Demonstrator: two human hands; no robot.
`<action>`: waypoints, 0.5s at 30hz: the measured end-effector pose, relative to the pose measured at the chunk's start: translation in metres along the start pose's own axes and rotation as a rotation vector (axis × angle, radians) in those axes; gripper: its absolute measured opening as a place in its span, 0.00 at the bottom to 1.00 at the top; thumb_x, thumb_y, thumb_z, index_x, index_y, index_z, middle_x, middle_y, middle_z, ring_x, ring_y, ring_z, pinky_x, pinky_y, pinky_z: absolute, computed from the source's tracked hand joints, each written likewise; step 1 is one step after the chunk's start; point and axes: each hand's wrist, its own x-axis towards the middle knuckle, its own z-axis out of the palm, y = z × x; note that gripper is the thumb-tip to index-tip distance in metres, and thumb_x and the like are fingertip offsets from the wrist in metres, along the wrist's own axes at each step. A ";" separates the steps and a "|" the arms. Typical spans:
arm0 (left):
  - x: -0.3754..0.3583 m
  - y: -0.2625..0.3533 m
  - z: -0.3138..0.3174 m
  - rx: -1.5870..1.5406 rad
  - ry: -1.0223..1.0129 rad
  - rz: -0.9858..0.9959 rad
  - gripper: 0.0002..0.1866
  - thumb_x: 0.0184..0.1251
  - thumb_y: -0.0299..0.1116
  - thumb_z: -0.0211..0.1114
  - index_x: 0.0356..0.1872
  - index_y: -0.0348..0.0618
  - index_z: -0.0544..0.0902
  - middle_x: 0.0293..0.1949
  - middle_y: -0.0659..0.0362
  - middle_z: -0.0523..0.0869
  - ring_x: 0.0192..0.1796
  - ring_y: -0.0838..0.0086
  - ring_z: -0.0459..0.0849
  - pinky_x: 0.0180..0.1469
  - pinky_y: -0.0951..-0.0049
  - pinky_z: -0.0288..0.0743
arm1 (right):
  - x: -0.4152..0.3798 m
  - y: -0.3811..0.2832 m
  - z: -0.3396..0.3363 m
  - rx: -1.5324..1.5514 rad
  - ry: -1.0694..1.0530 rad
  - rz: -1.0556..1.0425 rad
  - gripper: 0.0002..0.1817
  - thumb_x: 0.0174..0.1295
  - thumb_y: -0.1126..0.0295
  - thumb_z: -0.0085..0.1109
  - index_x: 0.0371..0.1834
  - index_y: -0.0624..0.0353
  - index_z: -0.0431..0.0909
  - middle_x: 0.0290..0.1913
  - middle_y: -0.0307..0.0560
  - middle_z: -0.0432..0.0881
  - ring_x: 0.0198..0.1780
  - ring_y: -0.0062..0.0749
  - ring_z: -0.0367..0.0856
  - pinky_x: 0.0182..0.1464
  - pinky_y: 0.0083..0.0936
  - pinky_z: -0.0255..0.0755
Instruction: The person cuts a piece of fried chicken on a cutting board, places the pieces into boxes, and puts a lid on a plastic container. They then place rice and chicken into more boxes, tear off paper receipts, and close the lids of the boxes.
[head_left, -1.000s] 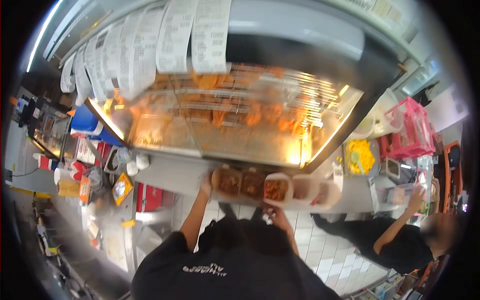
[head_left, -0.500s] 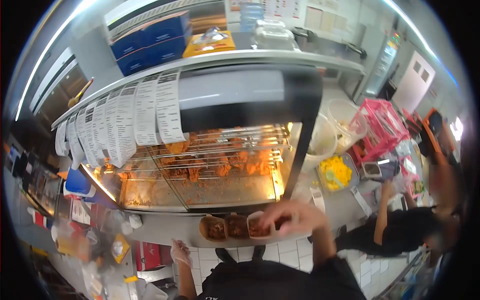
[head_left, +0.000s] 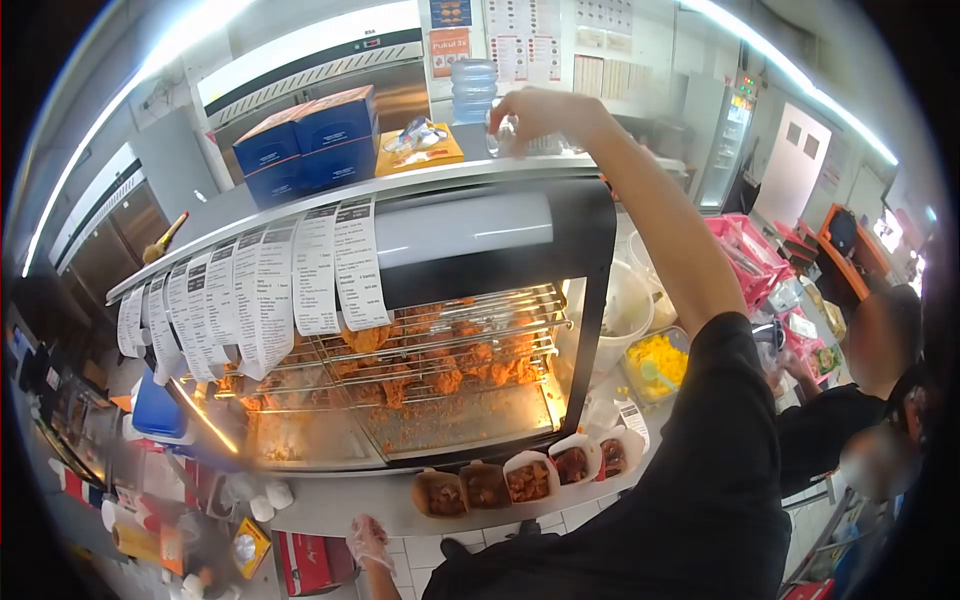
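Note:
My right hand (head_left: 545,112) is stretched up over the warmer to the shelf on top. Its fingers bend down onto a stack of clear plastic containers (head_left: 550,143) and look closed on the edge of one; the thumb is hidden. My left hand (head_left: 368,540), in a clear plastic glove, hangs by the counter's front edge with fingers loosely curled and apart, nothing visible in it. Several open paper food boxes (head_left: 530,481) stand in a row on the counter, holding brown and reddish saucy food. Behind them, fried chicken (head_left: 445,370) sits on racks in the lit warmer (head_left: 480,440).
Order slips (head_left: 315,270) hang from the shelf edge. On the shelf stand blue boxes (head_left: 335,145) and a yellow box (head_left: 420,155). At right are a tub of yellow food (head_left: 657,365), a pink basket (head_left: 745,255) and a co-worker (head_left: 850,425). Packaging clutters the left counter.
My right hand has risen from above the food boxes to the plastic containers on the shelf. The view has tilted upward. My left hand stays low by the counter edge.

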 end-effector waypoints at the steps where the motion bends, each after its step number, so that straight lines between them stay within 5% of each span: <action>1: 0.003 -0.005 -0.006 0.002 -0.010 0.014 0.12 0.74 0.40 0.59 0.29 0.49 0.75 0.19 0.65 0.73 0.16 0.81 0.69 0.16 0.78 0.57 | 0.004 0.003 0.000 -0.001 -0.090 0.050 0.28 0.46 0.58 0.76 0.54 0.49 0.84 0.57 0.50 0.81 0.60 0.45 0.76 0.62 0.37 0.69; 9: 0.021 -0.038 -0.023 -0.068 0.089 -0.224 0.10 0.72 0.36 0.58 0.29 0.49 0.75 0.20 0.65 0.73 0.16 0.84 0.67 0.14 0.81 0.57 | 0.003 0.011 -0.003 -0.040 -0.004 0.029 0.34 0.44 0.53 0.77 0.59 0.48 0.83 0.55 0.48 0.84 0.57 0.41 0.81 0.61 0.34 0.72; 15: 0.024 -0.042 -0.023 -0.084 0.051 -0.177 0.09 0.73 0.37 0.58 0.31 0.48 0.75 0.20 0.65 0.74 0.16 0.83 0.69 0.15 0.81 0.58 | 0.001 0.011 0.002 0.007 0.026 0.042 0.32 0.46 0.54 0.76 0.60 0.40 0.82 0.58 0.48 0.82 0.61 0.41 0.79 0.64 0.36 0.71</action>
